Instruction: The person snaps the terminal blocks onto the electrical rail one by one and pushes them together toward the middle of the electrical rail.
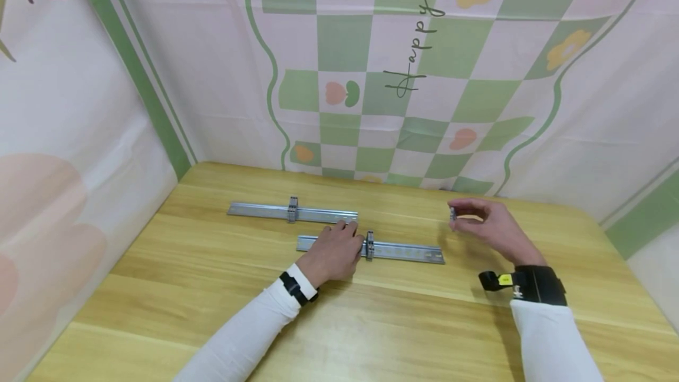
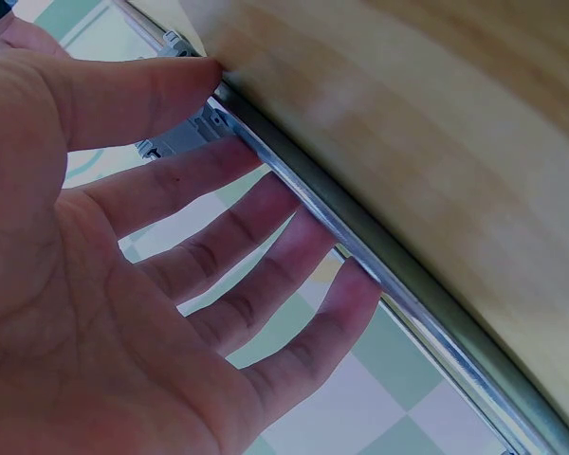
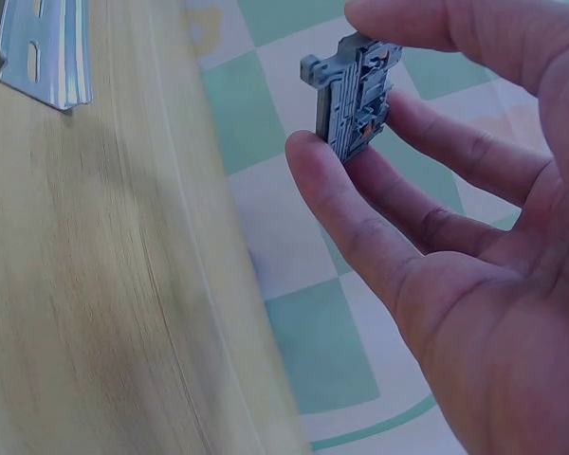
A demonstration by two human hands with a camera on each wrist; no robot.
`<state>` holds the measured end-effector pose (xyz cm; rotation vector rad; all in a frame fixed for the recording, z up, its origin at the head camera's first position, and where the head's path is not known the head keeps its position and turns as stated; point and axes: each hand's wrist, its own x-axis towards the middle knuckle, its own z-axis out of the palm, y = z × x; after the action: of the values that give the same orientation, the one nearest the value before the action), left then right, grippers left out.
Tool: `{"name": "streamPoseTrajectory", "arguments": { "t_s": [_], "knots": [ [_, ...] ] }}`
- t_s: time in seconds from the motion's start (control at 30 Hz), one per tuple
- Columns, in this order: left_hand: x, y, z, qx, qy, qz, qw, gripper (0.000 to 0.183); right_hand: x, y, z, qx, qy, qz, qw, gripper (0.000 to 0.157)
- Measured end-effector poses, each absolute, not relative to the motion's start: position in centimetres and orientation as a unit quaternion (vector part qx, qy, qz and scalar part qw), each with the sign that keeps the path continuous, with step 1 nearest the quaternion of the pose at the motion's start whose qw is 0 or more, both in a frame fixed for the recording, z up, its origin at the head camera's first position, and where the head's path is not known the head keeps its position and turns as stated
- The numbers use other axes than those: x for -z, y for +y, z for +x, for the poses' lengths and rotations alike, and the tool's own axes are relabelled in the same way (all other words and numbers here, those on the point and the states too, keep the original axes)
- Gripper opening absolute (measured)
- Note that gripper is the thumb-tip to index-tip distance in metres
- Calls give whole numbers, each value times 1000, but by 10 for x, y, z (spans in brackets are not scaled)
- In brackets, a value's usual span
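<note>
In the head view my left hand (image 1: 333, 252) lies across the nearer slotted metal DIN rail (image 1: 405, 250), just left of a grey terminal block (image 1: 370, 245) mounted on it. The left wrist view shows the thumb at the rail's near edge and the fingertips along its other side, partly hidden by the rail (image 2: 360, 242). Raised off the table, past the rail's right end, my right hand (image 1: 490, 226) pinches a small grey terminal block (image 3: 356, 100) between thumb and fingertips. Its slotted side with orange bits shows in the right wrist view.
A second DIN rail (image 1: 260, 210) lies farther back and to the left, bearing another grey terminal block (image 1: 292, 209). Both rails rest on a wood-grain table (image 1: 371, 329). Behind its back edge hangs a checkered green-and-white cloth (image 1: 342, 43).
</note>
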<state>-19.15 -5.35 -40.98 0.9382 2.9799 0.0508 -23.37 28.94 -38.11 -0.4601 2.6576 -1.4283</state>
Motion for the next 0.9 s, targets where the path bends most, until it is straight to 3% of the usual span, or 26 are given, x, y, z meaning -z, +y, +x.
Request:
{"name": "streamPoseTrajectory", "arguments": {
  "t_s": [0.57,0.9],
  "knots": [
    [410,-53,-191,-6,954,299,8,28,380,286,-233,482,860,-159,46,55],
    [410,-53,-192,-9,954,299,10,27,385,279,-235,512,837,-188,45,49]
  ]
}}
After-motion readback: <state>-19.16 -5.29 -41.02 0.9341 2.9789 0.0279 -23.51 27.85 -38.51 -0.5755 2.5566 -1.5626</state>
